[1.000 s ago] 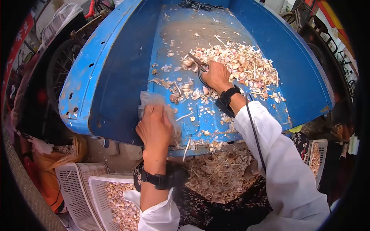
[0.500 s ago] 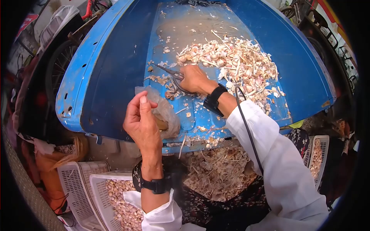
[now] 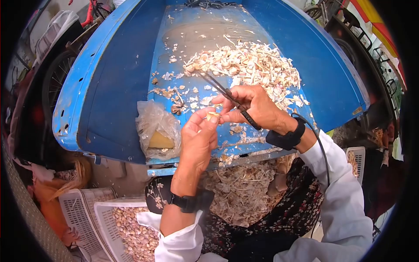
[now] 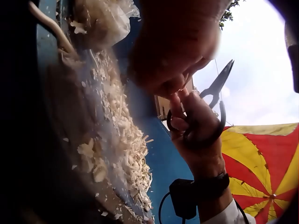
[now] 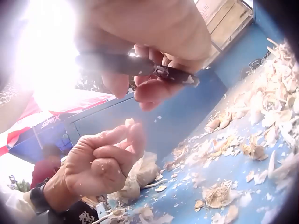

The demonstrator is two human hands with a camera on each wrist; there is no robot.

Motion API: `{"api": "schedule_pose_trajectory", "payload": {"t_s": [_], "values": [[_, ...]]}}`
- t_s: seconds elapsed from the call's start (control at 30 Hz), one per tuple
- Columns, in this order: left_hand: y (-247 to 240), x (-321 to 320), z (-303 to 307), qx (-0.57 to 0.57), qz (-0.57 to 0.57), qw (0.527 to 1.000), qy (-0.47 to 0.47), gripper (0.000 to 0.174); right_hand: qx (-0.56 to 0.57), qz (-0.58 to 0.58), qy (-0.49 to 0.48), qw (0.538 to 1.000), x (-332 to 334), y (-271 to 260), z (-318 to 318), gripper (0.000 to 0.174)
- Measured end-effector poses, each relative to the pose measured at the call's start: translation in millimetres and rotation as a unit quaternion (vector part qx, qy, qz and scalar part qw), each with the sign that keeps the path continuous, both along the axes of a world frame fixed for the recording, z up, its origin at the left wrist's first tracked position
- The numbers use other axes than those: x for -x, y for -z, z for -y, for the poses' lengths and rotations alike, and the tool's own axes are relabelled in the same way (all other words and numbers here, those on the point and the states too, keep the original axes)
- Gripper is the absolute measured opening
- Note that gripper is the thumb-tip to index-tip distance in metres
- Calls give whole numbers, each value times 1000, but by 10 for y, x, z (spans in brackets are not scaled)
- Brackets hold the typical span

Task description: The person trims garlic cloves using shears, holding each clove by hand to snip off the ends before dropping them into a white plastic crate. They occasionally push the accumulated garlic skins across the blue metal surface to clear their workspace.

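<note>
Fingertips of my left hand [image 3: 198, 142] pinch a small pale garlic clove [image 3: 212, 115], held up over the near end of the blue cart bed [image 3: 220, 134]. Black-handled scissors [image 3: 224, 91] hang in my right hand [image 3: 259, 107], their blades pointing forward and left, away from the clove. The right thumb and forefinger come right up to the clove in the head view. In the right wrist view the clove [image 5: 130, 122] shows at the left hand's fingertips. Beyond both hands lies a heap of garlic [image 3: 248, 61] with loose cloves, stems and skins.
A clear plastic bag [image 3: 152, 118] with a yellowish block inside stands left of the left hand. White baskets of cloves [image 3: 102, 209] are at lower left, another [image 3: 358, 153] at right. Below the cart edge, skins and stems [image 3: 238, 192] pile up at the lap.
My left hand has left the plastic bag, moved right and now pinches a clove. The right hand swept left from the heap with the scissors, then came back to meet the left.
</note>
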State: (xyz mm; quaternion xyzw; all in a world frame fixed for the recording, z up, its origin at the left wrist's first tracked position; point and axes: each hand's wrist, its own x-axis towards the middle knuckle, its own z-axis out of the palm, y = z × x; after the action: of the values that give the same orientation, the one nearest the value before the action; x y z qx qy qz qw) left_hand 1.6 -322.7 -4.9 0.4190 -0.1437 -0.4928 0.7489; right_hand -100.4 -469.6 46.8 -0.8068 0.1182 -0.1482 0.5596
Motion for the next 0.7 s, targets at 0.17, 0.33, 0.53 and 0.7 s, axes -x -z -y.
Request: {"api": "schedule_pose_trajectory", "payload": {"t_s": [0.17, 0.33, 0.53, 0.7], "values": [[12, 128, 107, -6, 52, 997, -62, 30, 273, -137, 80, 949, 449, -126, 159, 51], [147, 232, 204, -25, 133, 987, -81, 26, 407, -180, 68, 893, 748, 89, 201, 55], [223, 324, 257, -72, 288, 951, -86, 27, 455, -164, 54, 874, 859, 213, 331, 46], [182, 331, 311, -69, 231, 968, -65, 22, 426, -197, 38, 882, 933, 110, 381, 47]]}}
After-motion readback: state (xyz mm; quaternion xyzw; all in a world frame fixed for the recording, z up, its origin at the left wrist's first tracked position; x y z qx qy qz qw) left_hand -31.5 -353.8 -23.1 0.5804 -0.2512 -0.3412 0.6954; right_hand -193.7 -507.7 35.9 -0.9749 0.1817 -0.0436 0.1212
